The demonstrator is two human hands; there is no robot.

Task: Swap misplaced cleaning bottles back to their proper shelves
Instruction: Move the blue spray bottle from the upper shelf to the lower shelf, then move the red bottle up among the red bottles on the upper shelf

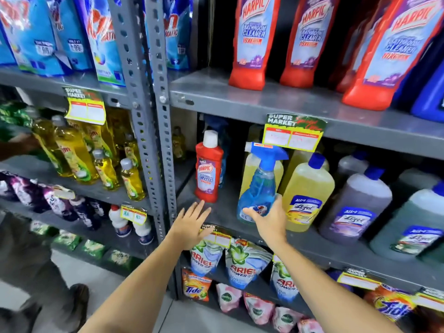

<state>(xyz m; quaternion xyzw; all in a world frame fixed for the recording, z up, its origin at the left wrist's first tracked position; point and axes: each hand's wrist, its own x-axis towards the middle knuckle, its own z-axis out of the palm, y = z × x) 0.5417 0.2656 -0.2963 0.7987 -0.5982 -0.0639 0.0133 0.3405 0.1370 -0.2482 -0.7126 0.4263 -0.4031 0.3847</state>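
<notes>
A small red Harpic bottle [208, 168] with a white cap stands upright on the middle grey shelf [228, 212], left of a blue spray bottle [258, 186]. My left hand [191, 223] hovers open just below the red bottle, fingers spread, not touching it. My right hand [269, 218] wraps around the lower part of the spray bottle, which rests on the shelf. Large red Harpic bottles [254, 42] line the shelf above. Yellow and dark Lizol bottles [306, 193] stand to the right of the spray bottle.
A perforated grey upright [165, 131] divides the racks. Yellow dish-soap bottles [77, 155] fill the left rack. Ariel pouches [242, 263] and Tide packs sit below. A price tag [292, 135] hangs above the spray bottle. Another person's hand [22, 143] and shoes appear at the left.
</notes>
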